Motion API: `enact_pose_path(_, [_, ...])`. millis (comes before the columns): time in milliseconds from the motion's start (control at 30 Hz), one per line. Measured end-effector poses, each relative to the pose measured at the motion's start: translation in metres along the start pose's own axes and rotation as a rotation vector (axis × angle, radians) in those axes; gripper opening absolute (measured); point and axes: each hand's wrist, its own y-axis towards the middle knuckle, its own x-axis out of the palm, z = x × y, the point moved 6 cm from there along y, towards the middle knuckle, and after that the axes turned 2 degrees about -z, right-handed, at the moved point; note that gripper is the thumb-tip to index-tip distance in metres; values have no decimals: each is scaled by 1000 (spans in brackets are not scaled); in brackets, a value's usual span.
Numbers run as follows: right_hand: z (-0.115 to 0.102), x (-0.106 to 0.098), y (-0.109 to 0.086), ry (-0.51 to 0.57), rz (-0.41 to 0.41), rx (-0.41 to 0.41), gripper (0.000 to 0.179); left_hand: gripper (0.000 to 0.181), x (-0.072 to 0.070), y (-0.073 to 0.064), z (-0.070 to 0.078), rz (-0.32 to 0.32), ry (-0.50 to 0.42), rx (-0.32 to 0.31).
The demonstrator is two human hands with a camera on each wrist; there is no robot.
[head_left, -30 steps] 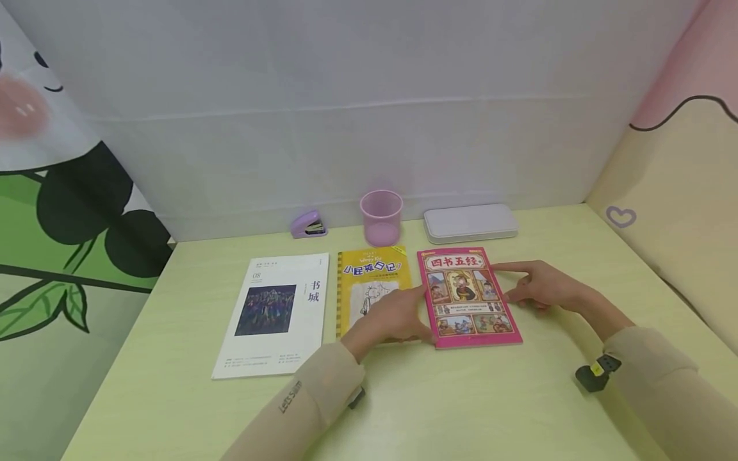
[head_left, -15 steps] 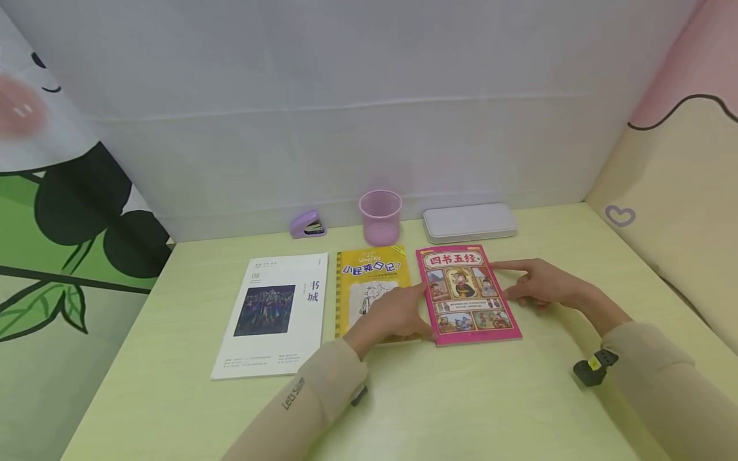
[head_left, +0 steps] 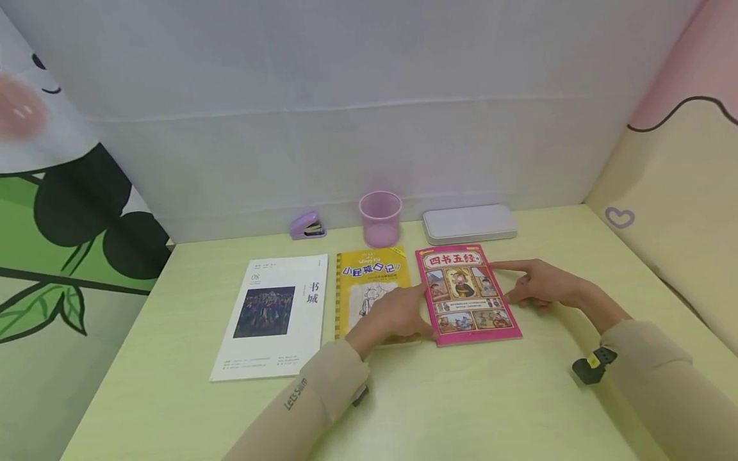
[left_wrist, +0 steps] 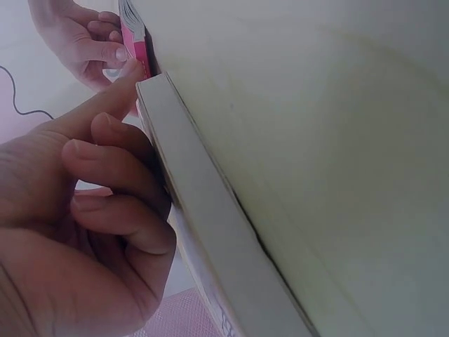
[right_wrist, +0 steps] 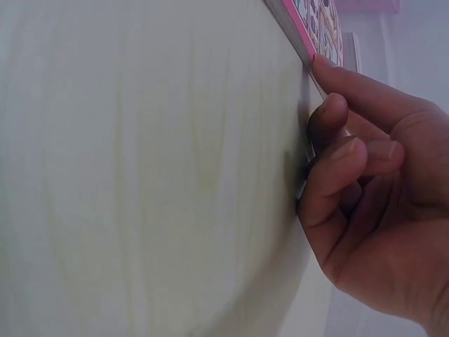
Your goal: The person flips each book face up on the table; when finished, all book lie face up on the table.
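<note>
A pink-bordered comic-style book (head_left: 468, 294) lies flat on the table, slightly turned. My left hand (head_left: 394, 317) is at its left side, with index finger and thumb touching that edge. On the opposite side, my right hand (head_left: 539, 285) has a straight index finger and the thumb at the book's right edge. In both wrist views the other fingers are loosely bent and hold nothing. The left hand reaches over a yellow book (head_left: 348, 294) and hides its lower right part. Further left is a white book (head_left: 311, 326) with a dark picture on its cover.
Along the back wall stand a purple stapler (head_left: 308, 225), a pink see-through cup (head_left: 381, 221) and a pale pencil case (head_left: 469, 224). A grey-white curtain (head_left: 369, 128) rises behind the table. Printed cloth covers both sides.
The pink book has shifted very slightly toward the back between my hands. Both hands keep their places along its edges; the other books and the things behind stay where they were.
</note>
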Motion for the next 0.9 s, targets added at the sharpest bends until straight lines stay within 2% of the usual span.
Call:
enact_pose_path(633, [0, 0, 5, -7, 5, 15, 82, 106, 0, -2, -2, -6, -24, -20])
enact_pose_path(900, [0, 1, 6, -24, 9, 12, 82, 106, -1, -3, -2, 0, -16, -3])
